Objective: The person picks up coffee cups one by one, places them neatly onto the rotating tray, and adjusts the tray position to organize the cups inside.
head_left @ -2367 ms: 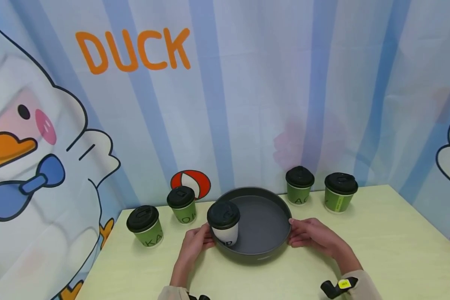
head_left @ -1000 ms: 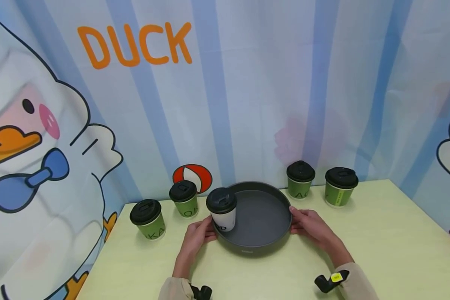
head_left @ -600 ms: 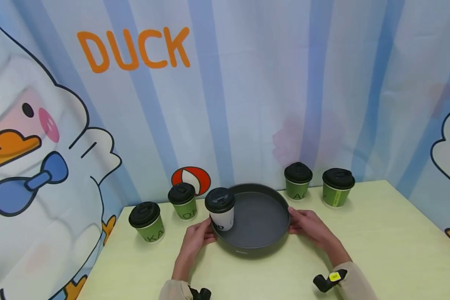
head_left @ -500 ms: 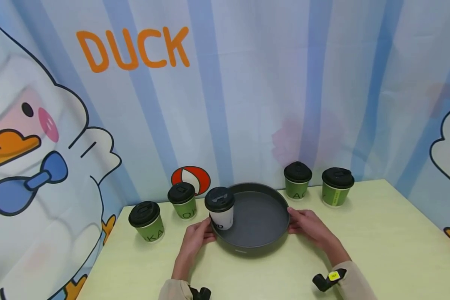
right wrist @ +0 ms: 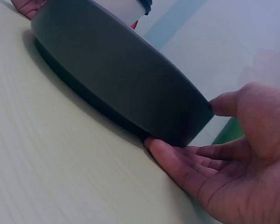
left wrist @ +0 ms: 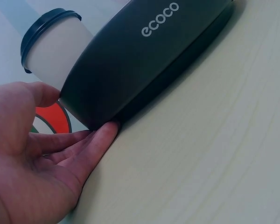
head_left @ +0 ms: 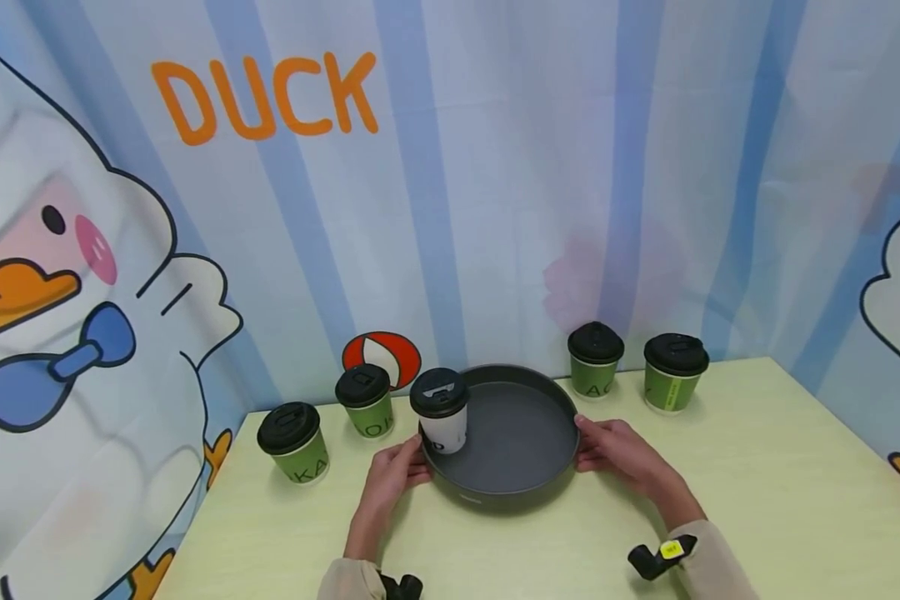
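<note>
Pan round, matte dark grey; hands pinch opposite edges; white black-lidded cup inside.

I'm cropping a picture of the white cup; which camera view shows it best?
The head view: the white cup shows from top to bottom inside the pan. The left wrist view loses its lower part behind the pan; the right wrist view has only a piece, cut off above.

Two beige sleeves; black, stubby wrist cameras; a yellow label on the right one
</note>
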A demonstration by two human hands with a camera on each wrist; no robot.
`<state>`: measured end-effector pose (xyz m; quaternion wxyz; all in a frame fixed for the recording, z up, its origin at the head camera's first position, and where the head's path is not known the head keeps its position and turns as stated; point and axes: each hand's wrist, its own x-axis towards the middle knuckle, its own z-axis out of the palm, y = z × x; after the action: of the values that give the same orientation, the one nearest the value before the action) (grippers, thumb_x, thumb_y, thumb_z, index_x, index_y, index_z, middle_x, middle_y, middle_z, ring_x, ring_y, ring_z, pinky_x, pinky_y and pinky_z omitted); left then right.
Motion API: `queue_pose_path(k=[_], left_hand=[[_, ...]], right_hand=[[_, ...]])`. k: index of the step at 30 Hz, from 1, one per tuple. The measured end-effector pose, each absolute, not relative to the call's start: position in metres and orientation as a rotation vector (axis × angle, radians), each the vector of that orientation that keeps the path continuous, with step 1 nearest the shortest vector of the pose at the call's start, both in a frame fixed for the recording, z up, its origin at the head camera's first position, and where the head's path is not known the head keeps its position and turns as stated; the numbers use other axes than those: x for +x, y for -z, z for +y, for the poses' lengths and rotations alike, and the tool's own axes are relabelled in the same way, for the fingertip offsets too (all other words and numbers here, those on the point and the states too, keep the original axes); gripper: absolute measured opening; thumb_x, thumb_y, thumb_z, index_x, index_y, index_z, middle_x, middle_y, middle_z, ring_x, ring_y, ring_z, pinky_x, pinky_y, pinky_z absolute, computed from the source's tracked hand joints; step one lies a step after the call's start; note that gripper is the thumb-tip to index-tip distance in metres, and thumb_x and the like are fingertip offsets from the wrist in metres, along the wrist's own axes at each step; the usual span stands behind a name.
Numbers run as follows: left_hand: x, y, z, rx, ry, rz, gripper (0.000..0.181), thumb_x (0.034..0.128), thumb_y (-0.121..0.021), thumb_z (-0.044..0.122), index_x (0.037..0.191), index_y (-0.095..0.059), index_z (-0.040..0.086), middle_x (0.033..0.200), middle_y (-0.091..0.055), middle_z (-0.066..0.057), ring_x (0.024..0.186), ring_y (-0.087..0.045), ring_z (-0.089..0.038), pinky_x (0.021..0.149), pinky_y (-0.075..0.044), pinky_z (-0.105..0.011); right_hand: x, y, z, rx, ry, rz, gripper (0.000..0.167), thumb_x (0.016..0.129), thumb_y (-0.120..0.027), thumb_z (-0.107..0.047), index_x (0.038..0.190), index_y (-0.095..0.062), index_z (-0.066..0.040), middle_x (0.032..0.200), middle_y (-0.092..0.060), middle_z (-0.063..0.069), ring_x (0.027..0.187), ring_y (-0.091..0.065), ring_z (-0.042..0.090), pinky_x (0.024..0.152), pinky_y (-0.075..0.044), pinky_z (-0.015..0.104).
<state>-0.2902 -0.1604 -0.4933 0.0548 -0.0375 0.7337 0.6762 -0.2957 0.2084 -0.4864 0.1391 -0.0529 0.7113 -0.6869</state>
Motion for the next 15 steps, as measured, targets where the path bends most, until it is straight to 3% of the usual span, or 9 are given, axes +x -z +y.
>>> queue_pose_path(k=[4, 10, 12, 15], left_hand=[[-0.291, 0.491, -0.160, -0.118, -2.057, 2.225, 0.052, 0.1092, -0.051, 0.028, 0.131, -0.056, -0.019, 0.108, -0.071, -0.019, 0.090, -0.070, -0.022, 0.087, -0.062, -0.040], [-0.293, 0.497, -0.160, -0.152, -2.062, 2.231, 0.058, 0.1088, -0.052, 0.035, 0.134, -0.056, -0.017, 0.108, -0.072, -0.014, 0.089, -0.070, -0.018, 0.085, -0.062, -0.036], [-0.293, 0.497, -0.159, -0.157, -2.060, 2.237, 0.059, 0.1085, -0.052, 0.037, 0.134, -0.056, -0.016, 0.108, -0.072, -0.014, 0.089, -0.070, -0.017, 0.085, -0.062, -0.035], [-0.293, 0.498, -0.158, -0.166, -2.065, 2.241, 0.060, 0.1080, -0.053, 0.038, 0.135, -0.056, -0.016, 0.108, -0.072, -0.014, 0.088, -0.069, -0.016, 0.083, -0.062, -0.033]], right_hand=[[-0.295, 0.476, 0.215, -0.144, 1.869, 2.216, 0.061, 0.111, -0.050, -0.038, 0.131, -0.050, 0.020, 0.102, -0.068, 0.018, 0.087, -0.069, 0.022, 0.080, -0.063, 0.035], [-0.289, 0.436, 0.241, -0.080, 1.635, 2.938, 0.064, 0.104, -0.059, -0.049, 0.137, -0.055, 0.006, 0.114, -0.069, 0.024, 0.096, -0.071, 0.033, 0.078, -0.061, 0.042], [-0.288, 0.425, 0.252, -0.094, 1.622, 3.172, 0.060, 0.103, -0.064, -0.044, 0.137, -0.056, 0.004, 0.116, -0.067, 0.025, 0.101, -0.068, 0.038, 0.082, -0.059, 0.048], [-0.293, 0.421, 0.271, -0.090, 1.574, 3.447, 0.063, 0.098, -0.073, -0.038, 0.142, -0.053, 0.002, 0.125, -0.060, 0.028, 0.115, -0.056, 0.046, 0.094, -0.048, 0.060]])
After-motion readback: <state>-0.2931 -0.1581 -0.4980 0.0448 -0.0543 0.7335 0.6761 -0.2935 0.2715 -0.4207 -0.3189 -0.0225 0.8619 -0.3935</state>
